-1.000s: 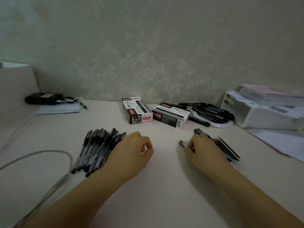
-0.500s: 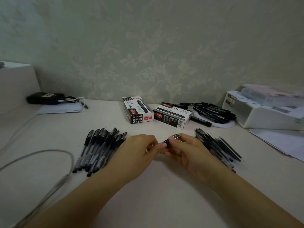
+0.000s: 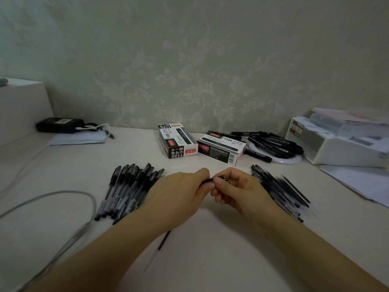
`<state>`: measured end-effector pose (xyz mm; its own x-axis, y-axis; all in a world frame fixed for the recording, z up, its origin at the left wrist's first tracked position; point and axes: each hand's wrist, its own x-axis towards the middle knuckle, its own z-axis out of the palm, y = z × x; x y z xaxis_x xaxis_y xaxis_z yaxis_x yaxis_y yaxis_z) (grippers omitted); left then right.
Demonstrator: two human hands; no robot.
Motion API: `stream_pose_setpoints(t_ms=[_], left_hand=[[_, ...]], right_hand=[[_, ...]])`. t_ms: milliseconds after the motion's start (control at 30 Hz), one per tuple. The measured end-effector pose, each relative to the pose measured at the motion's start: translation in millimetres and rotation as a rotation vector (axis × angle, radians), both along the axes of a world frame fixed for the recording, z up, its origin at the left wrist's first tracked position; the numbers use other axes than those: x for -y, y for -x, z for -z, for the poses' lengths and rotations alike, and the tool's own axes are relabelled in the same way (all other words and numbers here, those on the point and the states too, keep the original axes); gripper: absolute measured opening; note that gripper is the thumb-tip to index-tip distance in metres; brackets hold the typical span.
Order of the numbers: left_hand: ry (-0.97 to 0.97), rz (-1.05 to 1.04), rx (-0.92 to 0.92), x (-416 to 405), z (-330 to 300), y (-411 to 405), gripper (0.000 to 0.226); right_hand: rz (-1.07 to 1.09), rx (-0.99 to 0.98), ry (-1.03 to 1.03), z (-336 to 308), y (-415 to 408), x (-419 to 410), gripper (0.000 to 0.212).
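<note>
My left hand and my right hand meet at the middle of the white desk. Together they hold one black pen. The left fingers curl round its dark barrel, and the right thumb and fingers pinch the end with the shiny tip. A thin dark stick pokes out below my left wrist; most of it is hidden. A pile of capped black pens lies left of my hands. A second pile of pens lies to the right.
Two pen boxes stand behind my hands. Black markers lie on a white round plate, beside a white organiser and papers. A grey cable loops at left, near a black device.
My right hand lifted a pen from the right pile and carried it to the middle. My left hand came across and took hold of it; both hands now grip it closer together.
</note>
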<state>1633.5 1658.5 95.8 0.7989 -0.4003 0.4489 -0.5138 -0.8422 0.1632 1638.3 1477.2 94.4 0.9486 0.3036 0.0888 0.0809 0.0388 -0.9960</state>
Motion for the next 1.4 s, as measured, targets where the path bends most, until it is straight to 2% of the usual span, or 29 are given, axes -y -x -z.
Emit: stream_pose_setpoints(t_ms=[367, 467, 567, 700, 833, 933, 1067, 1200, 1400], left_hand=[[-0.002, -0.139, 0.003, 4.7, 7.0, -1.0, 0.043], [0.077, -0.235, -0.041, 2.8, 2.4, -6.2, 0.061], [0.079, -0.221, -0.02, 4.0, 1.3, -6.0, 0.064], [-0.034, -0.108, -0.109, 5.2, 9.6, 4.6, 0.064], [-0.123, -0.017, -0.267, -4.1, 3.2, 6.8, 0.056], [-0.09, -0.004, -0.391, -13.3, -2.9, 6.3, 0.04], [-0.136, -0.099, -0.271, -17.2, -2.4, 0.2, 0.026], [-0.155, -0.238, -0.118, -22.4, 2.5, -10.2, 0.022], [-0.099, -0.307, -0.116, -25.0, 5.3, -20.0, 0.022]], right_hand=[[0.056, 0.021, -0.032, 5.8, -3.9, 1.2, 0.019], [0.133, 0.087, -0.034, 6.2, -5.7, 2.6, 0.006], [0.239, 0.154, -0.036, 4.7, -6.7, 5.2, 0.006], [0.433, 0.258, 0.219, 6.2, -12.2, 14.0, 0.003], [0.453, 0.335, 0.609, 13.7, -11.2, 18.4, 0.006], [0.454, 0.356, 0.707, 16.1, -11.6, 17.1, 0.005], [0.436, 0.411, 0.871, 20.2, -14.7, 19.9, 0.004], [0.436, 0.452, 0.907, 22.9, -16.8, 21.4, 0.005], [0.434, 0.499, 0.908, 25.7, -19.5, 20.5, 0.005]])
